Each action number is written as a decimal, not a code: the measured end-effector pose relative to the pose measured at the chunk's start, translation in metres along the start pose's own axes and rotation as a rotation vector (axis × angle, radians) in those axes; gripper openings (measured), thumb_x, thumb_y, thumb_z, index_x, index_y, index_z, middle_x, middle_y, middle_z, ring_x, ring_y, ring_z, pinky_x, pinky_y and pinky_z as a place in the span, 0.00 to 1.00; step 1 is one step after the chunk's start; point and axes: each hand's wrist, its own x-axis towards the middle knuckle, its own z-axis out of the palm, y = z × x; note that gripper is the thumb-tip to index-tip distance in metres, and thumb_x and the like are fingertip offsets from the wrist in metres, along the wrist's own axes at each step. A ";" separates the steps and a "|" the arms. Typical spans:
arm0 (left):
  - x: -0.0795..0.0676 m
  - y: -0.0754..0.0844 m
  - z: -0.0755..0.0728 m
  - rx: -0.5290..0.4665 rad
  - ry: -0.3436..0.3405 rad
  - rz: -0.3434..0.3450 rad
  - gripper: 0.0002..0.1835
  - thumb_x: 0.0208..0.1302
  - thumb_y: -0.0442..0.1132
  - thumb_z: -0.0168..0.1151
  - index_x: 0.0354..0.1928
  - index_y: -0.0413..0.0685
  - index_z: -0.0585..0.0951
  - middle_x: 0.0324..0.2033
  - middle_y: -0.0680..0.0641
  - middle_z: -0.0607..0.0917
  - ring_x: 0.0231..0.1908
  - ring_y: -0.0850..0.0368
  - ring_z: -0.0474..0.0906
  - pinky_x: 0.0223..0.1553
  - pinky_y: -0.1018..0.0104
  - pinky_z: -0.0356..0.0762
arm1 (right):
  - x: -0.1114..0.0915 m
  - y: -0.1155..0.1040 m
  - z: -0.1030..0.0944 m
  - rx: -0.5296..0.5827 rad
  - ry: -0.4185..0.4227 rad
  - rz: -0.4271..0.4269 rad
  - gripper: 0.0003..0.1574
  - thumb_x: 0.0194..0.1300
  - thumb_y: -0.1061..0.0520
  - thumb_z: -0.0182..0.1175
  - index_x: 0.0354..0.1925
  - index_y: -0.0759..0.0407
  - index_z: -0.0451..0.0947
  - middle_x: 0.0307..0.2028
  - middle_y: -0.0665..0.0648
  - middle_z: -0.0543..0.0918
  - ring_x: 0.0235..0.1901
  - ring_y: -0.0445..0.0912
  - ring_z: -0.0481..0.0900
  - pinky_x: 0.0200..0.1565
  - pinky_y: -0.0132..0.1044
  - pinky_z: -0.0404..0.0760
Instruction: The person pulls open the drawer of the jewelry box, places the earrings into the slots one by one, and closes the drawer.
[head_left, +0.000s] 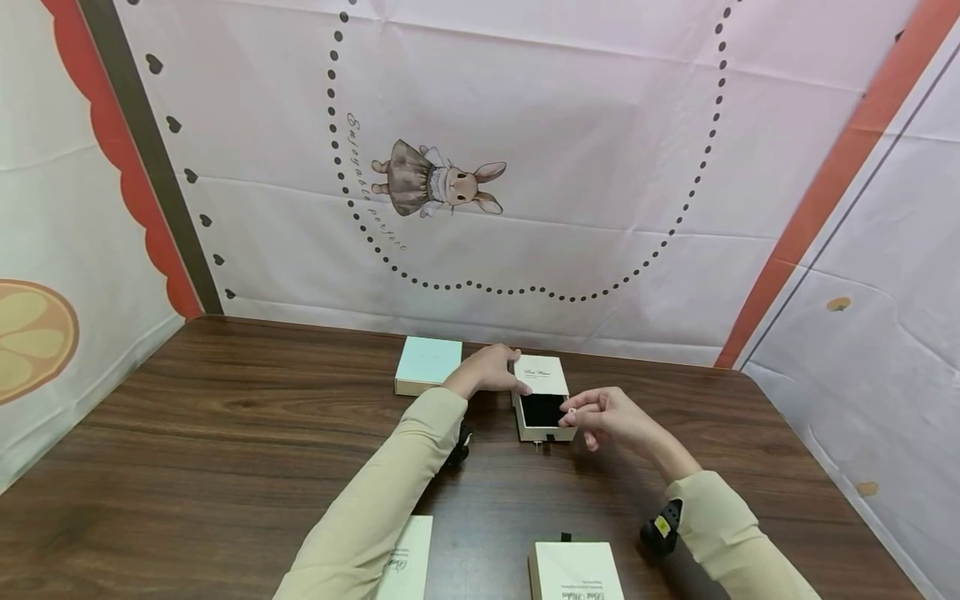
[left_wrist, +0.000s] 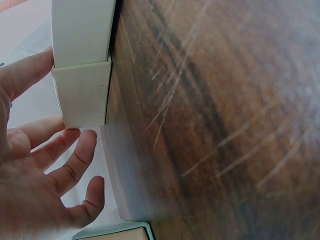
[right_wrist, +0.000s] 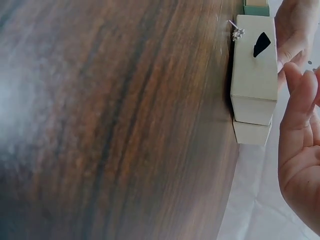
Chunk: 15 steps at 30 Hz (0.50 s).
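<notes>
A cream drawer-style jewellery box (head_left: 542, 374) stands at the back of the table, its drawer pulled partway out toward me and its black lining showing. My left hand (head_left: 491, 369) grips the box's lid sleeve, thumb near its front edge and fingers at its far end (left_wrist: 82, 95). Over the drawer's right front corner, my right hand (head_left: 611, 417) pinches a tiny shiny piece, apparently an earring (head_left: 572, 411), between thumb and fingertips. Another earring, with a sparkly flower-like head (right_wrist: 238, 34), lies by the drawer front, near the black pull tab (right_wrist: 261, 45).
Left of the open box sits a pale turquoise box (head_left: 429, 362). Two more cream boxes lie near me: one (head_left: 408, 558) partly under my left sleeve, another (head_left: 573, 571) at the bottom edge. A printed cloth (head_left: 525, 250) hangs behind the brown wooden table (head_left: 262, 442).
</notes>
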 end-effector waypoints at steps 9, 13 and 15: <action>0.001 -0.001 0.001 -0.004 0.001 -0.008 0.41 0.50 0.54 0.67 0.65 0.49 0.64 0.64 0.51 0.65 0.63 0.52 0.61 0.59 0.58 0.62 | 0.005 -0.002 0.006 -0.034 0.137 0.028 0.22 0.58 0.57 0.62 0.43 0.76 0.75 0.24 0.54 0.84 0.12 0.37 0.68 0.18 0.31 0.72; 0.002 -0.002 0.001 0.003 0.004 -0.004 0.41 0.49 0.55 0.67 0.65 0.50 0.65 0.64 0.52 0.65 0.63 0.53 0.61 0.59 0.59 0.62 | 0.008 -0.002 0.006 -0.052 0.149 0.010 0.20 0.57 0.58 0.63 0.42 0.75 0.75 0.25 0.56 0.84 0.12 0.38 0.68 0.19 0.31 0.73; 0.001 -0.002 0.000 0.005 0.003 -0.003 0.41 0.50 0.55 0.67 0.65 0.50 0.65 0.64 0.52 0.65 0.63 0.53 0.61 0.59 0.59 0.62 | 0.009 -0.001 0.006 -0.052 0.153 0.008 0.19 0.57 0.59 0.62 0.41 0.74 0.76 0.26 0.56 0.84 0.13 0.38 0.68 0.20 0.32 0.72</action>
